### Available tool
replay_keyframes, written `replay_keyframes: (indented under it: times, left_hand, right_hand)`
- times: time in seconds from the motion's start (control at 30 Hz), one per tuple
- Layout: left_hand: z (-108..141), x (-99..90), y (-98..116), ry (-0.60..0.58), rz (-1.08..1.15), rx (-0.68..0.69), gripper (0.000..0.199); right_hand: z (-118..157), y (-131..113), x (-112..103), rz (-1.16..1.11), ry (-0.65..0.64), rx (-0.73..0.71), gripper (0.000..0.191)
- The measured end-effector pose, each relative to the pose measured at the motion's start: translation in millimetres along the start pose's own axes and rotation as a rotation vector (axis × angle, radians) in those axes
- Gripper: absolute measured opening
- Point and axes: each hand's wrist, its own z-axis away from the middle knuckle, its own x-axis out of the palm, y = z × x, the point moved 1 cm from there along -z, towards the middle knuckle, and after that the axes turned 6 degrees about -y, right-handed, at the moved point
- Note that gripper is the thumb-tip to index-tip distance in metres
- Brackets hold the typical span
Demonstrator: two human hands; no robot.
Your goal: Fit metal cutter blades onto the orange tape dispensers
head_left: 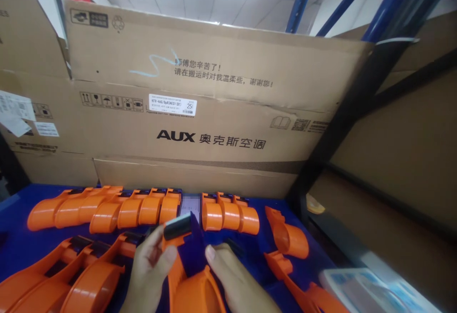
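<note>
An orange tape dispenser (196,291) with a black roller (177,227) at its top is held up between my two hands at the bottom middle. My left hand (150,268) grips its left side, thumb in front and fingers behind near the roller. Along the right side, my right hand (235,279) is closed with its thumb upright against a dark blue flat piece (193,249); its other fingers are hidden. Whether that piece belongs to the dispenser I cannot tell.
Several more orange dispensers (130,212) line the back of the blue surface (143,237). Others lie front left (94,287) and right (291,241). A phone-like screen (191,207) stands between the back rows. Behind rises a cardboard panel (221,113); a dark post (335,118) leans at right.
</note>
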Motion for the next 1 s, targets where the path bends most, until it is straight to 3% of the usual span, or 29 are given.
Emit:
replay_keyframes:
  times: [0.13, 0.23, 0.3, 0.4, 0.53, 0.63, 0.8, 1.0]
  left_hand:
    - [-11, -4.7, 3, 0.159, -0.037, -0.019, 0.042]
    - [-16, -2.8, 5, 0.259, 0.102, -0.063, 0.041]
    - [-19, -2.1, 4, 0.273, 0.152, -0.108, 0.042]
    - [-21, -3.5, 1, 0.293, 0.121, -0.142, 0.046]
    - [-23, -5.7, -5, 0.262, 0.103, -0.133, 0.045]
    - [-23, -6.9, -10, 0.174, 0.1, -0.131, 0.047]
    - [-25, -13.1, -15, 0.013, 0.065, -0.122, 0.055]
    - [-26, -17.2, -14, -0.07, 0.021, -0.124, 0.046]
  right_hand:
    - [-10, -8, 0, 0.369, 0.008, -0.175, 0.035]
    - [-12, -10, -1, 0.611, 0.048, -0.359, 0.062]
    - [-11, -10, 1, 0.719, 0.046, -0.49, 0.076]
    - [-8, -12, 6, 0.828, 0.032, -0.636, 0.074]
    - [-7, -18, 10, 0.912, 0.022, -0.701, 0.062]
    - [-7, -21, 4, 0.894, 0.091, -0.752, 0.065]
    - [1, -34, -38, 0.901, 0.317, -0.671, 0.085]
    - [14, -53, -129, 1.178, 0.43, -0.325, 0.067]
